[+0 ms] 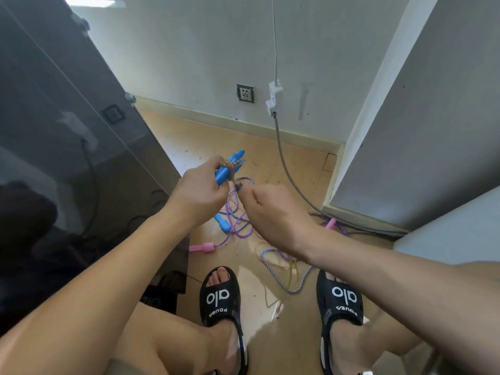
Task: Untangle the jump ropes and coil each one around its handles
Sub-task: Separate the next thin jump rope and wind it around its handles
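The left hand [198, 194] grips the blue handles [227, 169] as a winding core; the right hand [273, 212] pinches the rope [244, 181], feeding it.

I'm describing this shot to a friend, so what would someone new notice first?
First, the left hand gripping blue handles wound with rope, mid-frame, while the right hand pinches the rope's end beside them. Below, purple ropes with pink handles lie tangled on the wooden floor, ahead of two black slides.
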`<action>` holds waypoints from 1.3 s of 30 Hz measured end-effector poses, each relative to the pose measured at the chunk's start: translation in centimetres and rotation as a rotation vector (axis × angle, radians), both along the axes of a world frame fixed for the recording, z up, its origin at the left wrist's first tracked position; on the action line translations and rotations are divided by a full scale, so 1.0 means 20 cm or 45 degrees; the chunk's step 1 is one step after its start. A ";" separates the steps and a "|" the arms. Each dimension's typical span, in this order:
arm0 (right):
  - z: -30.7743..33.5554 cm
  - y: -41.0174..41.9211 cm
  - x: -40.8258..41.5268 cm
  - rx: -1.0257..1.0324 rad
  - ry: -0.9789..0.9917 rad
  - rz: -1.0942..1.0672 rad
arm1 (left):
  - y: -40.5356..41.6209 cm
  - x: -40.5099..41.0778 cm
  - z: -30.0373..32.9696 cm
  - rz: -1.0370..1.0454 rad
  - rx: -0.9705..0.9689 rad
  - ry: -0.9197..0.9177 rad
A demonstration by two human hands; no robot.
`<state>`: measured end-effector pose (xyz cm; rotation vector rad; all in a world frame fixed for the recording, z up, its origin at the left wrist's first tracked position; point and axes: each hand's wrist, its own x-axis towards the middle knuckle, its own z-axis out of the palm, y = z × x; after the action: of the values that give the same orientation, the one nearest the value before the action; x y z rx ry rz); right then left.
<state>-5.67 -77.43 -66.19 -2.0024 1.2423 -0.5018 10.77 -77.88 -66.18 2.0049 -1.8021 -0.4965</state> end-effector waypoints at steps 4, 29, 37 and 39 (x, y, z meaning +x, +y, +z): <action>0.05 -0.05 -0.03 -0.274 0.029 0.082 | -0.02 -0.02 0.01 -0.031 0.203 -0.209; -0.07 -0.18 -0.01 0.420 -0.225 -0.132 | 0.10 -0.16 0.16 0.033 -0.018 0.268; -0.08 -0.01 0.01 -0.138 0.196 0.101 | -0.02 -0.07 0.02 0.192 0.311 -0.015; -0.04 -0.03 0.00 -0.210 0.191 0.148 | -0.02 -0.07 0.00 0.135 0.355 -0.134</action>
<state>-5.72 -78.07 -66.97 -2.2722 1.1975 -0.4145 9.28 -78.37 -66.09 2.3392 -1.7554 -0.6511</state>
